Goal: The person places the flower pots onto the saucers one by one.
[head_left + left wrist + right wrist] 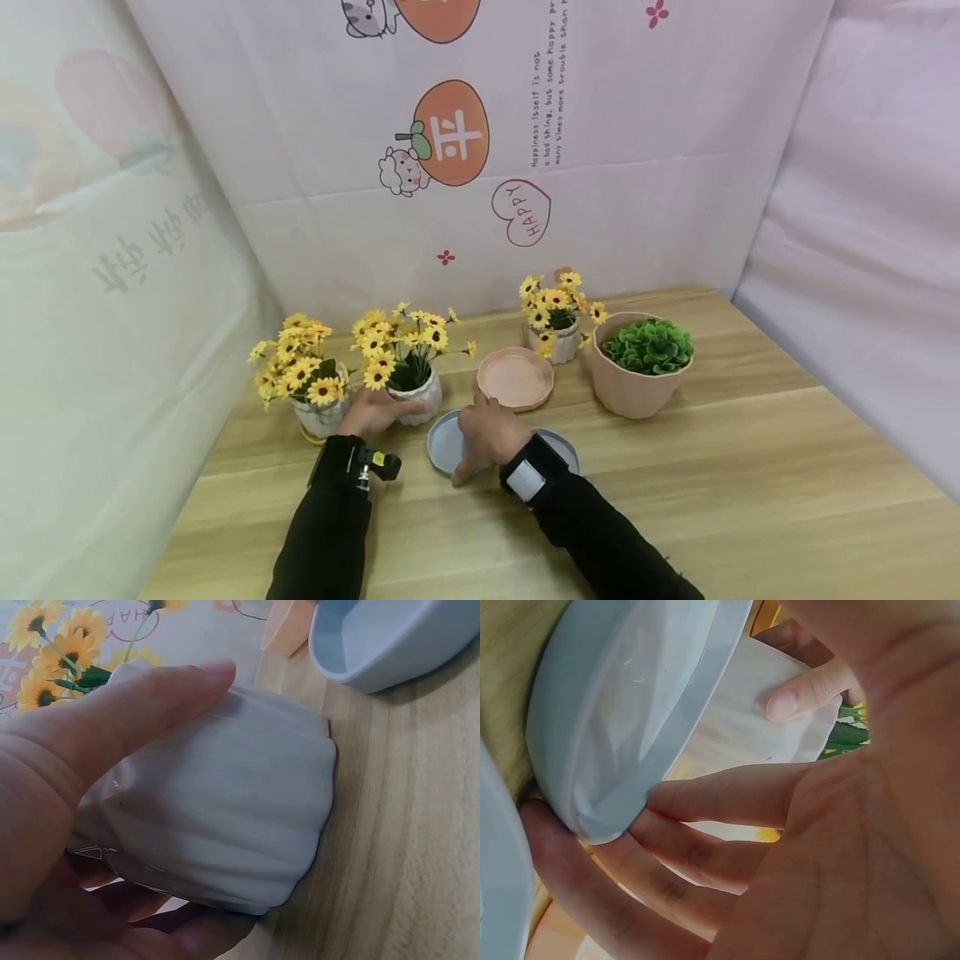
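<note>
My left hand [372, 414] grips a white ribbed flowerpot [232, 787] of yellow daisy-like flowers [408, 337], thumb on one side and fingers round the other. To its right, my right hand [491, 433] spans a blue-grey saucer [444, 443], thumb at the near edge and fingertips at the far rim. The right wrist view shows those fingers [727, 799] against the saucer's rim. A second blue-grey saucer [564, 447] lies partly hidden behind the right wrist. Just beyond the right hand is a pink scalloped saucer [516, 377].
At the left, another white pot of yellow flowers [296, 362] stands on a yellowish saucer [309, 437]. A third such pot [557, 343] is at the back, beside a large pink pot [636, 387] holding green foliage [649, 346]. A printed cloth [600, 167] hangs behind the wooden table [750, 467].
</note>
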A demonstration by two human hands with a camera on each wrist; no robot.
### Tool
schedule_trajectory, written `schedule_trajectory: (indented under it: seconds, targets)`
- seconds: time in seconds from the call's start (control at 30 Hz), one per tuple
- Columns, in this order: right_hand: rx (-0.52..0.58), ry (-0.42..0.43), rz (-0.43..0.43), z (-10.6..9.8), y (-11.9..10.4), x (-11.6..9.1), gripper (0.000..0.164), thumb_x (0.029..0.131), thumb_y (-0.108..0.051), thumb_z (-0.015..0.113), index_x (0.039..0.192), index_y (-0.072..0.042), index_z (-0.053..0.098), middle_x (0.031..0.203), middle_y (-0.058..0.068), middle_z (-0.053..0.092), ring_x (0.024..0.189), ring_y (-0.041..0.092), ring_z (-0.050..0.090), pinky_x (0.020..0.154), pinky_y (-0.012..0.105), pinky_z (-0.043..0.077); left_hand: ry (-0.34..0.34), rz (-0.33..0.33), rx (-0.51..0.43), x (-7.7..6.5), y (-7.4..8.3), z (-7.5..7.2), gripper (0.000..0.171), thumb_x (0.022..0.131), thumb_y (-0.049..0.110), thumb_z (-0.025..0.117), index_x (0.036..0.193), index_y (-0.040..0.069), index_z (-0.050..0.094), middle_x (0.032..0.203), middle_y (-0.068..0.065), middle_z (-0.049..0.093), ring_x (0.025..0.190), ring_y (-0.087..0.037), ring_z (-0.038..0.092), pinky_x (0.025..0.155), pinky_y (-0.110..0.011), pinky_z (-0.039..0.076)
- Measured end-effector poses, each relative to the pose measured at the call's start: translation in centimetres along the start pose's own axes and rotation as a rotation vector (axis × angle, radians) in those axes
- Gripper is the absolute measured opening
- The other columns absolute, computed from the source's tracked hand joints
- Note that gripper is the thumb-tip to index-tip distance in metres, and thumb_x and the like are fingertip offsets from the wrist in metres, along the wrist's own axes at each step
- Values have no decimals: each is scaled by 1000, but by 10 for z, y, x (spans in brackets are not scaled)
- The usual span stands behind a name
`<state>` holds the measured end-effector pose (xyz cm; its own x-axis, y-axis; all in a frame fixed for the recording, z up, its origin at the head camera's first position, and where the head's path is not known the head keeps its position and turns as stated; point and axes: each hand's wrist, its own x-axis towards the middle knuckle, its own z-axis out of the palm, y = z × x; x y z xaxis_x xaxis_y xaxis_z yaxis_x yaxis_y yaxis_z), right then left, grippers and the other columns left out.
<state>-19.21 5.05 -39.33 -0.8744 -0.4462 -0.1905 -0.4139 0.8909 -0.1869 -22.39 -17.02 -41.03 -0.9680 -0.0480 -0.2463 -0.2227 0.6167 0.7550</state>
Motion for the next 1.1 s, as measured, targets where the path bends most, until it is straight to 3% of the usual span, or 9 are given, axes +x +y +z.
schedule_trajectory:
  seconds: [0.3, 0.47, 0.83, 1.1]
  targets:
    - [-14, 3, 0, 0, -1, 1, 67, 65, -57, 99, 102, -7, 75, 121, 17, 64, 105, 30, 62, 83, 40, 58, -34, 75, -40, -3, -4, -1, 107, 83, 46, 89, 164, 5, 32, 168, -23, 38, 155, -43, 37, 130, -58, 29]
    - [-19, -4, 3, 0, -2, 1, 66, 65, -57, 98, 102, -7, 75, 122, 17, 63, 104, 30, 61, 83, 40, 58, -53, 103, -64, -4, -7, -2, 109, 84, 42, 90, 166, 4, 27, 169, -24, 34, 157, -44, 33, 131, -60, 25]
    - [-15, -14, 12, -2, -3, 0, 69, 67, -56, 98, 108, -7, 75, 123, 17, 63, 104, 30, 61, 82, 39, 57, -106, 112, -25, -8, -9, -4, 110, 84, 47, 89, 164, 0, 28, 168, -25, 36, 155, -46, 35, 129, -61, 29]
    - [5, -26, 20, -3, -2, 1, 71, 67, -55, 99, 112, -6, 75, 124, 18, 61, 105, 31, 60, 82, 40, 56, -83, 45, 37, -7, -12, -5, 114, 80, 60, 87, 160, -2, 36, 162, -22, 47, 146, -39, 50, 123, -58, 39]
